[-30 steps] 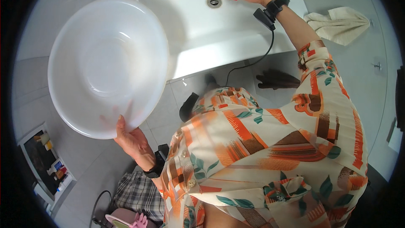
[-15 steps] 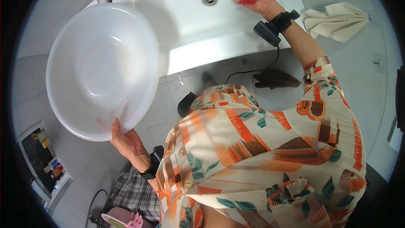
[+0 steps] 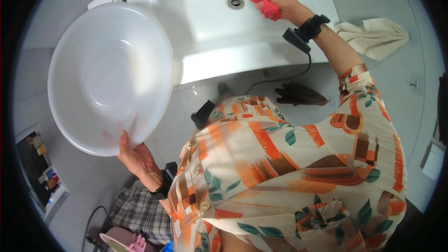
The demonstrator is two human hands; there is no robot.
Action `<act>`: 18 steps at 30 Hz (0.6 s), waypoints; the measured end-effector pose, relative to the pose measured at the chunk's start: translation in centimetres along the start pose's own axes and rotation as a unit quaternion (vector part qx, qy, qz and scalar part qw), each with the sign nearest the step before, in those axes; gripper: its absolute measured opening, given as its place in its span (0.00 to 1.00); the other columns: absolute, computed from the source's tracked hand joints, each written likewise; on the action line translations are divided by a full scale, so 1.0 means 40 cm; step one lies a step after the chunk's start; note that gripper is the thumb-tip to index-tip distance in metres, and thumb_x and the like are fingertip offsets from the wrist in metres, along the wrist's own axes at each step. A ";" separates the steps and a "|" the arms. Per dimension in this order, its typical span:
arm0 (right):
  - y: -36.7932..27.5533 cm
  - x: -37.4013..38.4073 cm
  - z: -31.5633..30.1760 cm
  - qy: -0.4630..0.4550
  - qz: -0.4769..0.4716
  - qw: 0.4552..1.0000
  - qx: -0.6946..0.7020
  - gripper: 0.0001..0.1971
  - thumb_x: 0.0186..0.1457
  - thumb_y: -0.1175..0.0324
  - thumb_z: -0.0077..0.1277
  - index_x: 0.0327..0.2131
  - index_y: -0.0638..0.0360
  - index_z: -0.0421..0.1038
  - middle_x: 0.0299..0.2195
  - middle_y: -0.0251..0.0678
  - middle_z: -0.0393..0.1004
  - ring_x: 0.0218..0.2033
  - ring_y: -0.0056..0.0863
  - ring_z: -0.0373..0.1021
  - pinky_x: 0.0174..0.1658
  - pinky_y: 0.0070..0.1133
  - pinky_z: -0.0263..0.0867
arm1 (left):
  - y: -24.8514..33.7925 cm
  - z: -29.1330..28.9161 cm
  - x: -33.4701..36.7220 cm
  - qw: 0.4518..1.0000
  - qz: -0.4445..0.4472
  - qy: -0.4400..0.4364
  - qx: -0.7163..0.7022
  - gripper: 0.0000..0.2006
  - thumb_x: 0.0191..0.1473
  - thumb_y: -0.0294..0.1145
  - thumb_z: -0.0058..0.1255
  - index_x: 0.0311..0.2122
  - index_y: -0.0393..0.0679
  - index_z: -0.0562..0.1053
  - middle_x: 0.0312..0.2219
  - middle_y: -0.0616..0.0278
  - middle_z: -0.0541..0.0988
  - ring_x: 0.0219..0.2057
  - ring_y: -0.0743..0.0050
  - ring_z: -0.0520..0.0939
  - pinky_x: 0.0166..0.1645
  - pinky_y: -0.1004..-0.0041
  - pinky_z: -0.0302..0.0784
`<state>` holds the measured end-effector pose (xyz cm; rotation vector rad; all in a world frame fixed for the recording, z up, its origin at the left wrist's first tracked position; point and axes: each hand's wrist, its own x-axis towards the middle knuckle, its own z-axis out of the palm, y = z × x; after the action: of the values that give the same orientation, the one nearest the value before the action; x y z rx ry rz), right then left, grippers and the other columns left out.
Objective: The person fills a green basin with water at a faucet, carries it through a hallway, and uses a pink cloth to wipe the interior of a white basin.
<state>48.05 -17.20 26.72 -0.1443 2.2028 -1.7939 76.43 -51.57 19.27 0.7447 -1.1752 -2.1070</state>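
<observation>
My left hand (image 3: 138, 159) grips the near rim of a large white plastic basin (image 3: 150, 105). The thumb lies inside the rim, and the fingers show dimly through the wall from beneath. The basin is tilted with its hollow facing me, and nothing lies in it. Over the right part of a white sink (image 3: 205, 28), my right hand (image 3: 287, 5) is closed round a crumpled red cloth (image 3: 267, 7). Folds of the cloth stick out past my fingers toward the round drain (image 3: 235, 3). A black strap with a small device sits on each wrist.
A cream towel (image 3: 373, 37) and a dark brown cloth (image 3: 301, 94) hang at the right. From the right wrist device a black cable (image 3: 280, 78) runs down past the sink's front edge. Lower left are a plaid cloth (image 3: 142, 214) and a pink item (image 3: 123, 241).
My right hand has come slightly nearer with the red cloth, whose folds now spread more toward the drain. The basin stays in my left hand, shifted a little left in view.
</observation>
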 end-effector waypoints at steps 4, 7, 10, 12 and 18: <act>0.017 0.010 0.009 0.015 -0.012 0.996 -0.086 0.17 0.56 0.51 0.49 0.30 0.57 0.69 0.17 0.28 0.67 0.15 0.15 0.64 0.17 0.15 0.60 | 0.007 0.024 -0.010 1.000 -0.003 0.010 0.009 0.39 0.48 0.18 0.44 0.65 0.41 0.43 0.59 0.45 0.55 0.58 0.48 0.62 0.60 0.44 0.63; 0.034 0.019 0.011 0.019 0.020 0.990 -0.141 0.17 0.56 0.53 0.48 0.30 0.58 0.68 0.17 0.30 0.66 0.15 0.16 0.63 0.16 0.15 0.60 | 0.004 0.014 -0.006 1.000 -0.007 0.013 0.004 0.39 0.48 0.18 0.44 0.65 0.41 0.42 0.59 0.44 0.55 0.58 0.48 0.62 0.60 0.44 0.63; 0.041 0.023 0.026 0.009 0.031 0.985 -0.172 0.15 0.57 0.55 0.44 0.30 0.58 0.68 0.17 0.31 0.66 0.14 0.16 0.62 0.16 0.15 0.60 | 0.002 0.009 -0.006 1.000 -0.005 0.008 -0.003 0.40 0.48 0.18 0.44 0.65 0.42 0.42 0.59 0.44 0.55 0.59 0.47 0.61 0.60 0.43 0.63; 0.044 0.026 0.034 -0.019 0.002 0.980 -0.199 0.14 0.57 0.58 0.41 0.29 0.59 0.67 0.16 0.31 0.65 0.12 0.16 0.60 0.15 0.15 0.59 | 0.002 0.009 -0.007 1.000 0.003 0.005 -0.001 0.40 0.47 0.19 0.44 0.65 0.42 0.41 0.59 0.45 0.54 0.59 0.47 0.61 0.60 0.43 0.63; 0.051 0.033 0.045 -0.035 0.032 0.974 -0.222 0.14 0.58 0.59 0.39 0.28 0.58 0.66 0.15 0.30 0.63 0.12 0.16 0.59 0.12 0.16 0.57 | 0.005 0.014 -0.016 1.000 0.012 -0.005 -0.005 0.41 0.46 0.19 0.45 0.65 0.42 0.41 0.59 0.46 0.54 0.59 0.48 0.61 0.60 0.42 0.63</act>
<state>47.56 -18.80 24.21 -0.2239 2.4890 -1.2168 76.49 -50.90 19.81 0.7134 -1.1734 -2.0979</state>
